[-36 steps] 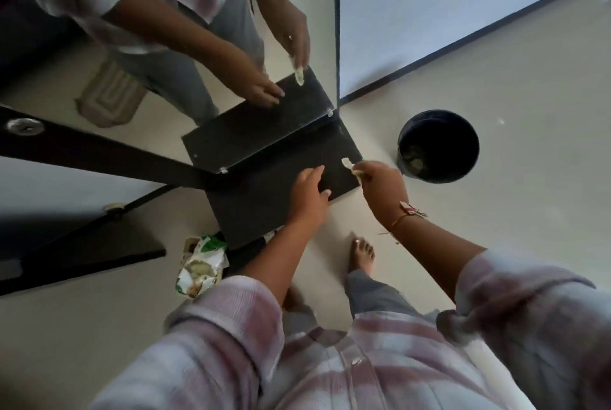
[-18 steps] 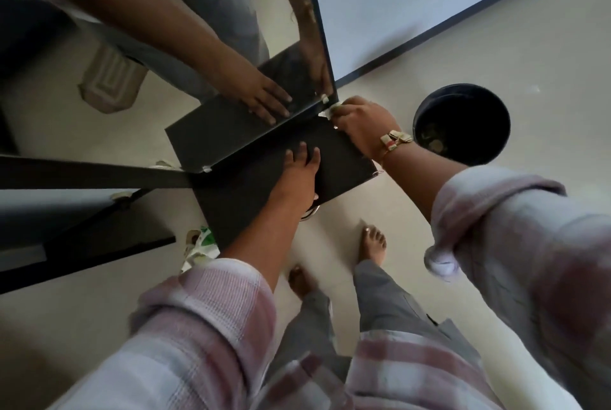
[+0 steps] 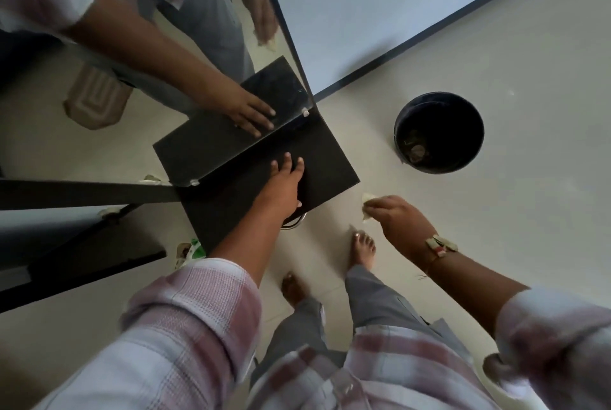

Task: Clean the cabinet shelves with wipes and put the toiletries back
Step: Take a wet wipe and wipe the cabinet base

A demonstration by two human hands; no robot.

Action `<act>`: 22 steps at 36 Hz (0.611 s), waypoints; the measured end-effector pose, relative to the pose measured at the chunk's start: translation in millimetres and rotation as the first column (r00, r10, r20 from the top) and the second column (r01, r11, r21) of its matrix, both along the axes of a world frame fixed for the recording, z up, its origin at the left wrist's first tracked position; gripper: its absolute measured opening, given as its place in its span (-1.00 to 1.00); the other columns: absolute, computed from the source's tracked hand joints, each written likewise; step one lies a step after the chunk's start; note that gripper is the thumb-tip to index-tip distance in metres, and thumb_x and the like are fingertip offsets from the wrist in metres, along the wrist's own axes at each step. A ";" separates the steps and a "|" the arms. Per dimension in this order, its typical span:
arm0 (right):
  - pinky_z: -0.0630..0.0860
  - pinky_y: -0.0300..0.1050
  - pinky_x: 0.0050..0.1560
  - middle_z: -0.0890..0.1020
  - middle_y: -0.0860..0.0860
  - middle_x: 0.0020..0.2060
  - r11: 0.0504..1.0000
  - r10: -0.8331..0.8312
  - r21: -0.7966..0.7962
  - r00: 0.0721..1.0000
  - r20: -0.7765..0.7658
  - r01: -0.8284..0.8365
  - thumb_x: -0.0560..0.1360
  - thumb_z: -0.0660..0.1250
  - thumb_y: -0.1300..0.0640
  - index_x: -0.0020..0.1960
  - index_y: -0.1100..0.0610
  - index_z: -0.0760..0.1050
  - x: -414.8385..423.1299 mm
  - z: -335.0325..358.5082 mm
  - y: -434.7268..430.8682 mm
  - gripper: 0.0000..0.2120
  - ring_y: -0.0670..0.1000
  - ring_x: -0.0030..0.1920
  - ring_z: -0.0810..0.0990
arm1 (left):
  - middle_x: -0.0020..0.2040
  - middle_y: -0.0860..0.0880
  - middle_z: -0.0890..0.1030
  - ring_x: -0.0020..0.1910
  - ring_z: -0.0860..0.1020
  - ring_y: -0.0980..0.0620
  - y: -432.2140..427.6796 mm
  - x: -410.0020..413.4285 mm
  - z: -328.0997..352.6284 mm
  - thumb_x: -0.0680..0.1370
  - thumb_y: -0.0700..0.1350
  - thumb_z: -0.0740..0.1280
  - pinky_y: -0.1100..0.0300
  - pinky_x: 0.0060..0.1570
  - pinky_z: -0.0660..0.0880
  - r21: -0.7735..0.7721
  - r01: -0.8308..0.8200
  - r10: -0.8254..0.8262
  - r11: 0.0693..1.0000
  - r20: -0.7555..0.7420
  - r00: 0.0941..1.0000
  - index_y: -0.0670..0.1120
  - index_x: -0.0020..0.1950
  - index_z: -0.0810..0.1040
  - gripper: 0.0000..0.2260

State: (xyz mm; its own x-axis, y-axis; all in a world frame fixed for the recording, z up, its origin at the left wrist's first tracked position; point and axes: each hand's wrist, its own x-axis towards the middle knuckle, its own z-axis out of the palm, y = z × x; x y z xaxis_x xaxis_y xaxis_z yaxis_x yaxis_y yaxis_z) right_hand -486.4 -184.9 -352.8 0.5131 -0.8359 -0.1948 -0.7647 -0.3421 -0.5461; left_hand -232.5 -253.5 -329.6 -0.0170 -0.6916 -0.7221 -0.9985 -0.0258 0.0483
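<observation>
Right hand [image 3: 401, 221] quit black shelf [image 3: 330, 171], fingers [image 3: 380, 204] pinching crumpled wipe [image 3: 367, 198]; left hand [image 3: 282, 188] pressing flat.

Off-white wipe [image 3: 368, 198] pinched in right hand [image 3: 400, 221]. Matte black shelf [image 3: 330, 171] just left of that grip; black bin [image 3: 398, 141] beyond it. Pink-and-white plaid sleeve [image 3: 555, 337] behind the grip, grey trousers [image 3: 373, 297] below. Green-and-white packet [image 3: 193, 249] far left.
</observation>
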 end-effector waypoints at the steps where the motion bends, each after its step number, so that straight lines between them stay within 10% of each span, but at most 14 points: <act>1: 0.61 0.00 0.00 0.68 0.15 0.01 0.996 -0.057 -0.063 0.997 0.042 0.060 0.31 0.41 0.52 0.09 0.22 0.65 3.3 0.4 -8.0 -0.59 0.20 -0.01 0.64 | 0.58 -0.05 -0.23 0.55 -0.17 -0.18 -0.3 1.4 1.0 0.52 -0.15 0.39 -0.10 0.42 0.22 0.003 -0.005 0.005 1.000 -0.011 1.000 0.03 0.58 -0.13 -0.17; 14: 0.53 0.02 0.19 0.47 0.17 0.29 0.993 -0.007 -0.114 0.997 -0.073 -0.002 0.58 0.10 0.29 0.35 0.22 0.45 117.1 3.7 -113.4 -0.63 0.20 0.23 0.50 | 0.58 -0.06 0.02 0.55 0.03 -0.10 48.3 40.6 8.8 0.49 -0.12 0.44 0.05 0.49 0.08 -0.177 -0.296 0.272 0.938 -0.151 0.950 -0.09 0.56 0.09 -0.25; 18: 0.20 0.08 0.50 0.16 0.22 0.53 0.980 0.175 -0.073 0.978 -0.118 -0.184 0.54 -0.15 0.29 0.50 0.29 0.21 154.8 -5.3 -76.0 -0.46 0.21 0.55 0.07 | 0.58 -0.06 0.07 0.54 0.07 -0.11 71.0 64.8 9.7 0.48 -0.13 0.44 0.04 0.49 0.11 -0.204 -0.357 0.330 0.912 -0.155 0.931 -0.11 0.55 0.13 -0.27; 22: 0.34 0.08 0.43 0.34 0.17 0.46 0.926 0.376 -0.033 0.926 0.009 -0.376 0.58 0.13 0.31 0.43 0.26 0.35 184.1 -17.0 -19.3 -0.58 0.19 0.48 0.28 | 0.57 -0.06 0.11 0.53 0.12 -0.08 90.6 88.0 12.8 0.49 -0.17 0.43 0.06 0.49 0.13 -0.215 -0.410 0.390 0.887 -0.128 0.912 -0.11 0.54 0.15 -0.30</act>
